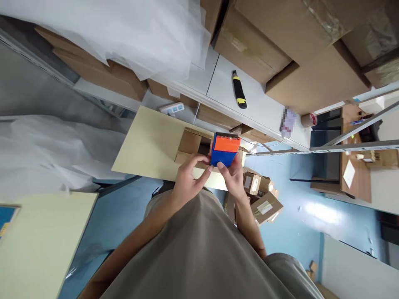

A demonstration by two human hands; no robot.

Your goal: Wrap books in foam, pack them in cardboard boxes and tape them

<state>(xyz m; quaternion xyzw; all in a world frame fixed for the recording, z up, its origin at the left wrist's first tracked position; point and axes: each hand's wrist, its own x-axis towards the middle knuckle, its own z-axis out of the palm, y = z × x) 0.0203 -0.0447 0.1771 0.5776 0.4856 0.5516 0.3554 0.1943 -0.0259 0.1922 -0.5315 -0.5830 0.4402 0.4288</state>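
With my left hand (192,176) and right hand (233,178) I pinch the blue-and-orange piece (227,144), probably light and rather stiff, best held by its blue edge

Left grip (190,177), right grip (233,179) (curled); forearms (143,233) bare

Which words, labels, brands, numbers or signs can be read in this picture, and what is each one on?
None can be read.
Held blue-and-orange item: no lettering can be made out.
White label on a cardboard box on the floor: too small to read.
Dark marks on the desk-top carton, far right: too blurred to read.
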